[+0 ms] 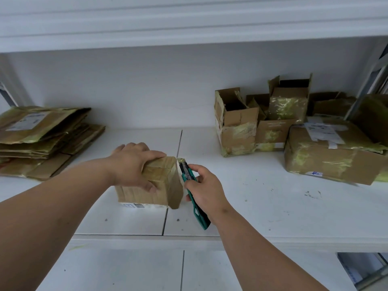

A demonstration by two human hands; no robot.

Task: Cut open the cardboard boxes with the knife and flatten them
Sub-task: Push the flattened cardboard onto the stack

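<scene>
Person at a white shelf (pixel 273 196), cutting a taped box (pixel 155 183). The box stands near the shelf's front edge, between the two hands, its long axis running left to right. The left hand (pixel 134 164) lies over the box's top from the left, fingers curled over the far top edge and thumb pressed on the near face, gripping it in place. The right hand (pixel 206 190) grasps a green knife (pixel 194 194), handle trailing toward the person and blade end pointing away, touching the box's right end face near its upper far corner. The end to be cut thus lies just left of the knife hand; judged from this, the coming stroke runs along that right end, toward the person, while the left hand stays clear on the opposite side. A stack of flattened boxes (pixel 42 141) lies at far left; uncut boxes (pixel 294 127), some with open flaps, stand at far right, well apart.
</scene>
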